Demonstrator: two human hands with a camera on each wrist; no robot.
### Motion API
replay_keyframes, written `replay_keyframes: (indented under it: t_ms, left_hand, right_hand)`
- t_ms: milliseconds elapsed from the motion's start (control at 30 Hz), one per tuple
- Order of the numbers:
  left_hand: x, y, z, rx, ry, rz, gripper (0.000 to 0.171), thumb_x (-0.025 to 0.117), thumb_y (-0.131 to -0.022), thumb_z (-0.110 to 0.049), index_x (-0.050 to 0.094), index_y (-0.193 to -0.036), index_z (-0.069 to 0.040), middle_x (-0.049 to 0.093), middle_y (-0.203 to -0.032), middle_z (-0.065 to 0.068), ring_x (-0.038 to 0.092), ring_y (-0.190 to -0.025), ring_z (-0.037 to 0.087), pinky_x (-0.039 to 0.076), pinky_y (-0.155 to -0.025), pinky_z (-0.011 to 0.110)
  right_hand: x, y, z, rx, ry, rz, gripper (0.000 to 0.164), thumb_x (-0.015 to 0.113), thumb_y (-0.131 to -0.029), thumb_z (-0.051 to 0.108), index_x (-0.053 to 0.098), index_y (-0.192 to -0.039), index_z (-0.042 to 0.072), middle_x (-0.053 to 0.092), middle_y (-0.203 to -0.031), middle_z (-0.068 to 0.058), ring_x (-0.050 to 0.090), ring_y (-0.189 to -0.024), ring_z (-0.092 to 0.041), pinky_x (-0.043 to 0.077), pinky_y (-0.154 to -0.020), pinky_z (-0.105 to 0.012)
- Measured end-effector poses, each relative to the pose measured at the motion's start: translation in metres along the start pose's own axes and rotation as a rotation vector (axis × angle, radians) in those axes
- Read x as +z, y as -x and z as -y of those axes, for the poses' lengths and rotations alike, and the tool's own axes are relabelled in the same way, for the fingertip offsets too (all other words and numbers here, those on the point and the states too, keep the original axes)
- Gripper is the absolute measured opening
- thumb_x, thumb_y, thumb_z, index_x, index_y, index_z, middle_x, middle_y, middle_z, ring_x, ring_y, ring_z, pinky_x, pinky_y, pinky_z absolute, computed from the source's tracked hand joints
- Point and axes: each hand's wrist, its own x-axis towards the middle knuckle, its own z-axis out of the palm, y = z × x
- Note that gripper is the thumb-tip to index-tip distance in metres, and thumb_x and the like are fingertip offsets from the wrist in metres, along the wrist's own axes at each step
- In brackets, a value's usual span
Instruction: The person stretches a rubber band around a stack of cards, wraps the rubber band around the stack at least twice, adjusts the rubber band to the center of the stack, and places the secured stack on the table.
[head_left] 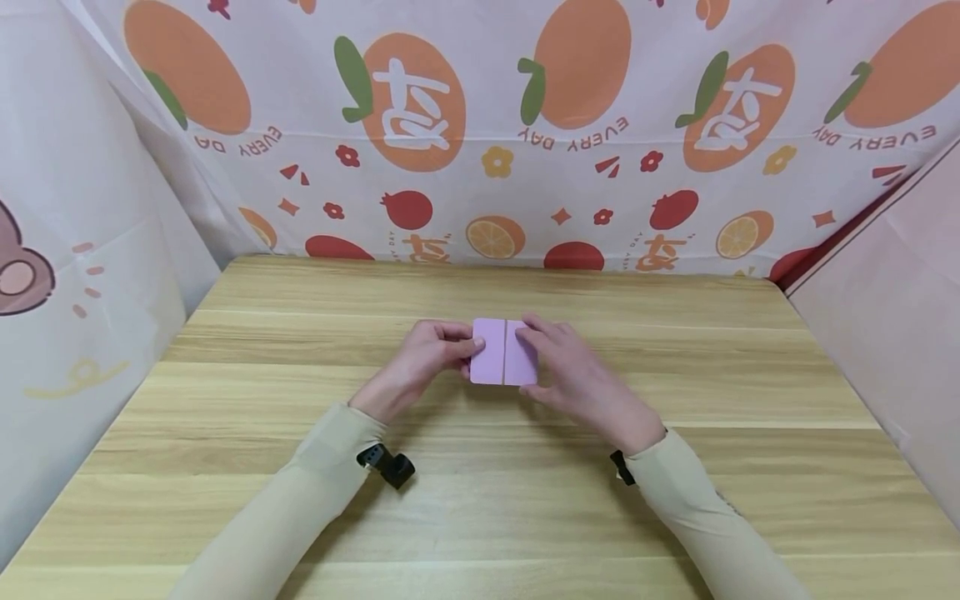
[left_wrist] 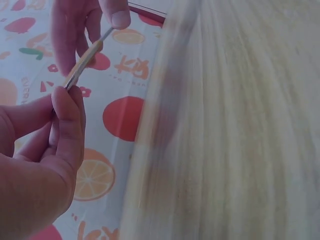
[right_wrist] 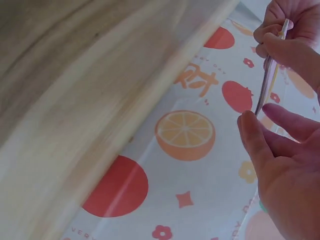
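A small, thin lilac booklet (head_left: 488, 352) with rounded corners is held up between both hands. A brown line runs down its middle; whether it is a band or a gap I cannot tell. On its left edge the left hand (head_left: 423, 358) pinches, thumb over the face and fingers behind. At the right side, the right hand (head_left: 581, 375) holds it with the thumb at the lower corner and fingers near the top. Both wrist views show the booklet nearly edge-on: a thin strip (left_wrist: 82, 62) in the left one, another slim edge (right_wrist: 270, 70) in the right one.
Beneath the hands is a wood-grain table (head_left: 480, 517). A white cloth (head_left: 480, 192) with fruit prints hangs along its far edge, with more pale cloth at both sides. A black wrist strap with a camera (head_left: 386, 465) sits on the left sleeve.
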Motion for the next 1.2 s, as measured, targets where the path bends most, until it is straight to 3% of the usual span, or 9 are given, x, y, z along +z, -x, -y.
replay_keyframes:
  t_ms: [133,200,333,433,600,967,1200]
  left_hand:
    - [-0.003,0.000,-0.003,0.064,-0.166,0.003,0.027,0.068,-0.092,-0.007,0.065,-0.115,0.008,0.067,-0.084,0.011,0.060,-0.066,0.016,0.054,-0.062,0.032]
    - [-0.004,0.002,-0.007,0.134,-0.340,-0.012,0.036,0.071,-0.090,-0.011,0.063,-0.123,0.001,0.068,-0.094,0.011,0.063,-0.073,0.019,0.055,-0.064,0.036]
    - [-0.006,0.007,-0.015,0.315,-0.728,0.010,0.058,0.080,-0.083,-0.015,0.054,-0.135,-0.009,0.058,-0.128,0.009,0.061,-0.104,0.026,0.054,-0.081,0.043]
    - [-0.004,0.009,-0.015,0.405,-0.890,0.084,0.061,0.085,-0.078,-0.016,0.055,-0.131,-0.011,0.047,-0.143,0.007,0.052,-0.122,0.028,0.047,-0.097,0.045]
    - [0.000,0.008,-0.010,0.432,-0.971,0.134,0.059,0.088,-0.074,-0.016,0.056,-0.125,-0.014,0.045,-0.145,0.007,0.045,-0.130,0.026,0.040,-0.105,0.045]
    - [0.000,0.009,-0.006,0.522,-1.093,0.082,0.061,0.090,-0.071,-0.022,0.058,-0.123,-0.015,0.049,-0.141,0.007,0.048,-0.126,0.027,0.043,-0.102,0.044]
    - [0.002,0.007,-0.005,0.533,-1.130,0.061,0.060,0.090,-0.071,-0.027,0.059,-0.121,-0.016,0.051,-0.140,0.006,0.050,-0.122,0.025,0.044,-0.100,0.042]
  right_hand:
    - [0.000,0.000,-0.004,-0.009,-0.022,-0.036,0.074,0.089,-0.074,0.016,0.053,-0.137,0.001,0.044,-0.147,-0.015,0.046,-0.126,-0.028,0.044,-0.102,-0.039]
    - [0.000,0.000,-0.006,-0.003,-0.030,-0.042,0.073,0.089,-0.073,0.015,0.053,-0.136,0.001,0.045,-0.146,-0.015,0.045,-0.126,-0.028,0.044,-0.102,-0.040]
    - [0.000,0.000,-0.010,0.021,-0.042,-0.038,0.074,0.089,-0.073,0.016,0.054,-0.136,0.001,0.046,-0.145,-0.015,0.045,-0.126,-0.027,0.043,-0.103,-0.040]
    - [0.000,0.001,-0.012,0.026,-0.044,-0.034,0.074,0.089,-0.073,0.017,0.054,-0.136,0.002,0.046,-0.145,-0.014,0.045,-0.126,-0.026,0.043,-0.103,-0.041]
    - [0.001,0.002,-0.015,0.043,-0.040,-0.006,0.076,0.088,-0.075,0.020,0.052,-0.139,0.004,0.044,-0.147,-0.012,0.043,-0.129,-0.026,0.042,-0.104,-0.042]
    - [0.003,0.002,-0.016,0.055,-0.064,0.007,0.076,0.088,-0.075,0.020,0.051,-0.140,0.005,0.043,-0.149,-0.011,0.042,-0.130,-0.026,0.042,-0.105,-0.042]
    - [0.004,0.001,-0.022,0.055,-0.094,0.016,0.073,0.086,-0.077,0.020,0.051,-0.139,0.006,0.042,-0.149,-0.010,0.040,-0.132,-0.025,0.040,-0.106,-0.042]
